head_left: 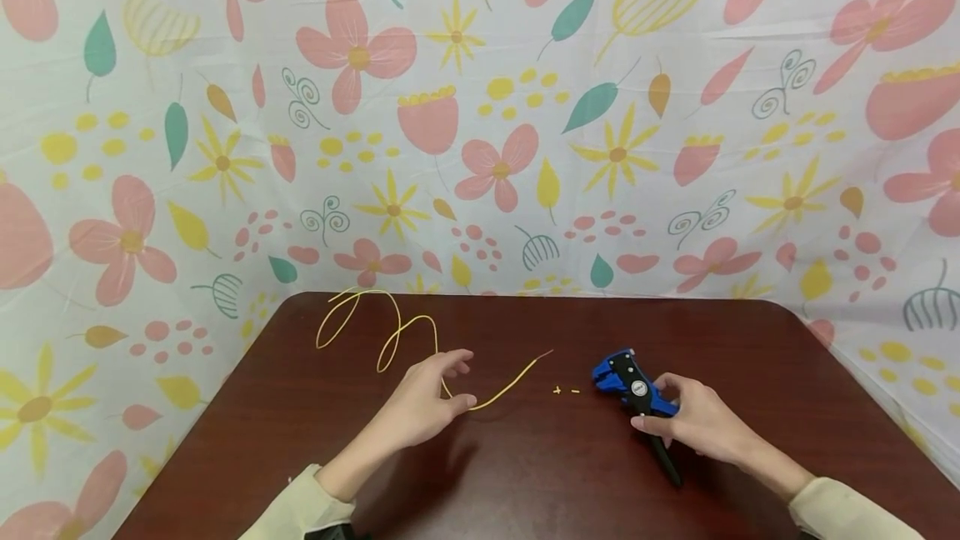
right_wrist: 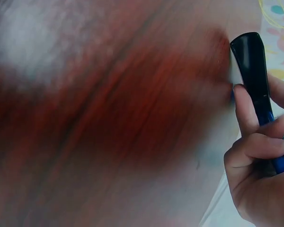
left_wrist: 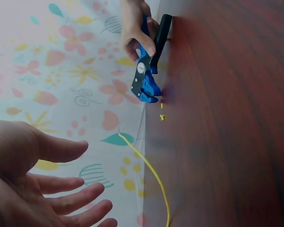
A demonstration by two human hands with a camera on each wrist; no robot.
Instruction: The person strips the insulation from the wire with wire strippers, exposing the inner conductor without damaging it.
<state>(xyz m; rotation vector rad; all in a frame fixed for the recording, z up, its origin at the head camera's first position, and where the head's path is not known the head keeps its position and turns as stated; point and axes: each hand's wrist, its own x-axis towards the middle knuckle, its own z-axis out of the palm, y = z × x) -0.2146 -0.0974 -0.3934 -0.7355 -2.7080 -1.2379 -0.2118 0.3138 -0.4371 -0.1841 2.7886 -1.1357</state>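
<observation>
A yellow wire [head_left: 504,394] runs in loops across the table, its right end bared to a thin strand. Over its middle hovers my left hand [head_left: 422,400], fingers apart; in the left wrist view that palm is bare and the wire passes beyond the fingers. My right hand [head_left: 708,422] grips a blue and black wire stripper [head_left: 628,382] by its handles, with the jaws pointing away and to the left. The right wrist view shows fingers curled round it and a black handle [right_wrist: 252,61]. Two small yellow insulation pieces [head_left: 557,391] lie between wire and stripper.
The dark red-brown table [head_left: 555,473] has rounded far corners. Behind it and along its sides hangs a white cloth [head_left: 495,40] printed with flowers and leaves. The wire's far loops reach the table's back left edge.
</observation>
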